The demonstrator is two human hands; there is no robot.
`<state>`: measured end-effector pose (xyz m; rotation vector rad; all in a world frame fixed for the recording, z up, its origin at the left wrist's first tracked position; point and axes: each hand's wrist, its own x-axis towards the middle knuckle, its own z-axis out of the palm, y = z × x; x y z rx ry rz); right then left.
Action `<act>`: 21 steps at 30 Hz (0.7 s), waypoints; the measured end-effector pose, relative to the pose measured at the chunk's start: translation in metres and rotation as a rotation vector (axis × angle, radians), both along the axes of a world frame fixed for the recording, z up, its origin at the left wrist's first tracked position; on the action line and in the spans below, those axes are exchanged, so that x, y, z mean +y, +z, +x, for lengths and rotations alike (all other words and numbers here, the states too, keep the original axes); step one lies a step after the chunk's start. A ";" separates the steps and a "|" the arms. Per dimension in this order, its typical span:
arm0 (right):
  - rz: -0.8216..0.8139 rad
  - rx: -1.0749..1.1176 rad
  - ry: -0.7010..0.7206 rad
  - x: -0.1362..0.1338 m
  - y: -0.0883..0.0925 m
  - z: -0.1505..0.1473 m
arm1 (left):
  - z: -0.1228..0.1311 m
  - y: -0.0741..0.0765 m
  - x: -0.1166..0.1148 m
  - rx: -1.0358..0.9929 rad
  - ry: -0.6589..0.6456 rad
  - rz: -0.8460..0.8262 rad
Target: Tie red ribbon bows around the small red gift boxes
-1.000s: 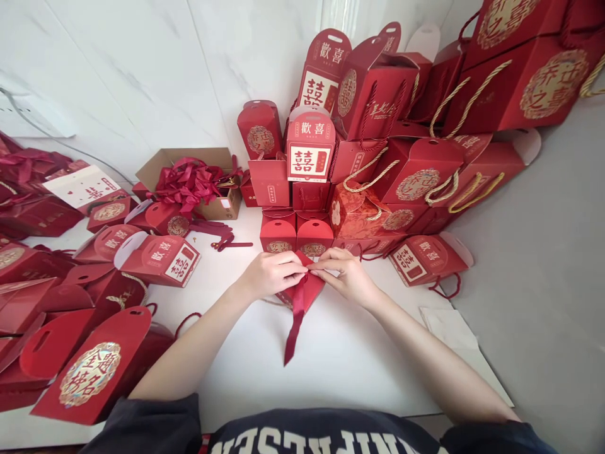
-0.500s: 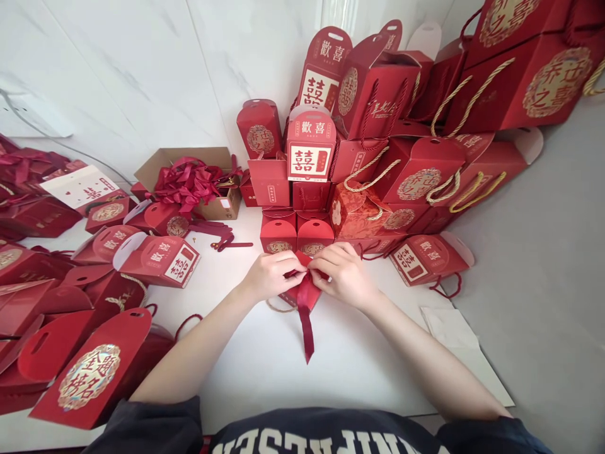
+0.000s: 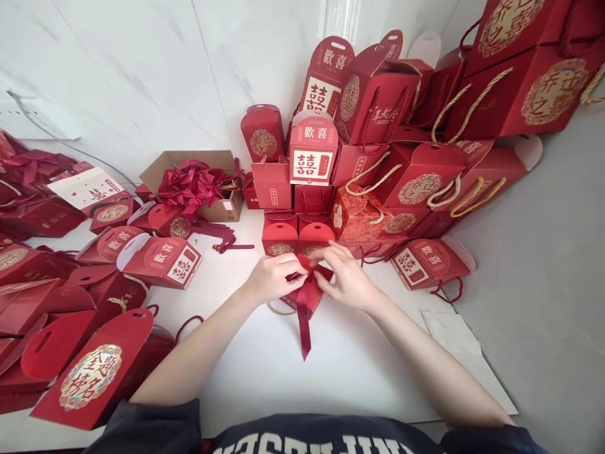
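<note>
A small red gift box (image 3: 314,301) sits on the white table between my hands, with a dark red ribbon (image 3: 304,328) on top of it. One ribbon tail hangs down over the near side onto the table. My left hand (image 3: 270,277) pinches the ribbon at the knot. On the other side, my right hand (image 3: 350,277) is at the ribbon with thumb and forefinger apart, the fingertip near the box's red flap. Part of the knot is hidden by the fingers. A beige cord handle (image 3: 280,309) shows at the box's left.
Stacked red gift boxes (image 3: 368,101) rise behind and to the right. More red boxes (image 3: 92,372) crowd the left. A cardboard carton (image 3: 227,208) of ribbons stands at the back, with loose ribbon pieces (image 3: 227,243) before it. White paper (image 3: 451,334) lies at right.
My right thumb and forefinger have spread apart from a pinch at the ribbon. My left hand keeps its pinch. The hanging ribbon tail has shifted slightly left.
</note>
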<state>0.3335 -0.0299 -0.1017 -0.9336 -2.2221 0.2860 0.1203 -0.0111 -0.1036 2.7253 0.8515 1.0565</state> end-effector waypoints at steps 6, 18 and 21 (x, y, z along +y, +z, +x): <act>0.075 0.003 0.023 0.000 -0.001 -0.003 | 0.002 0.003 -0.001 -0.006 0.024 -0.016; -0.070 0.056 -0.012 0.001 0.001 0.000 | 0.005 0.005 -0.003 -0.023 0.023 -0.016; -0.113 0.079 0.009 0.001 0.000 0.000 | 0.005 0.005 -0.002 -0.023 0.028 -0.018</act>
